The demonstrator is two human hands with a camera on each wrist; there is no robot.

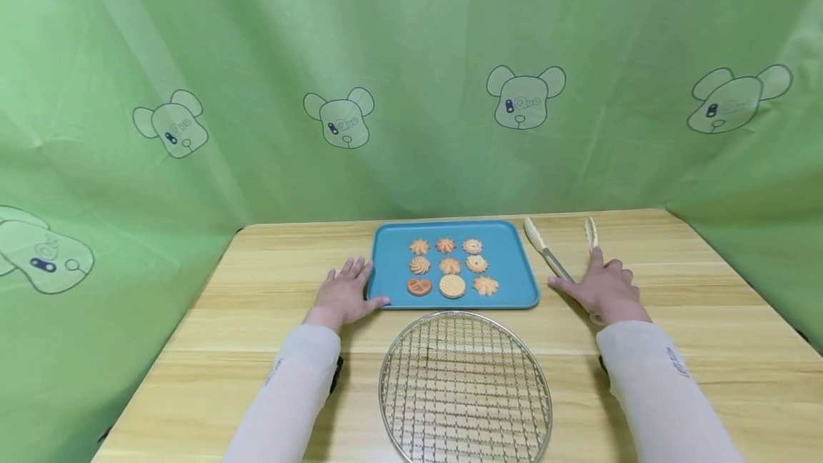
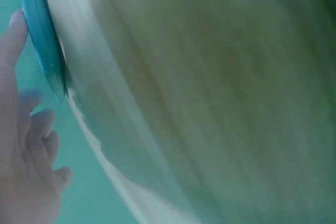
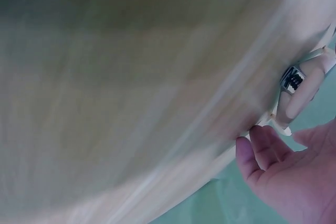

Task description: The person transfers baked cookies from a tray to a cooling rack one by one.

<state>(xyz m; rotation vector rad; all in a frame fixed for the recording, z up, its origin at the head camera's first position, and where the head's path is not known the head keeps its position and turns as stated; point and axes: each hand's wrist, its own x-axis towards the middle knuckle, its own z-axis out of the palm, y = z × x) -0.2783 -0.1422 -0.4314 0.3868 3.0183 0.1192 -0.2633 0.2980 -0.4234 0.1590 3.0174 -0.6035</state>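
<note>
My left hand (image 1: 345, 296) lies at the left side of a blue tray (image 1: 514, 300), fingers spread and thumb reaching its near left corner. In the left wrist view, the thumb (image 2: 11, 40) meets the outside of the tray wall. Over a pair of tongs (image 1: 558, 264), my right hand (image 1: 611, 290) straddles the two spread arms, thumb at the left arm and index finger along the right. The tongs' pale tips point away; the hand covers part of their handle. Several cookies (image 1: 452, 286) sit in rows on the tray: flower-shaped, swirled, round and one pretzel-shaped.
A round wire rack (image 1: 466, 384) lies flat in front of the tray, between my forearms. Everything stands on a wooden table (image 1: 720, 306). Behind and beside it hangs a green curtain (image 1: 424, 27) printed with mouse-like heads.
</note>
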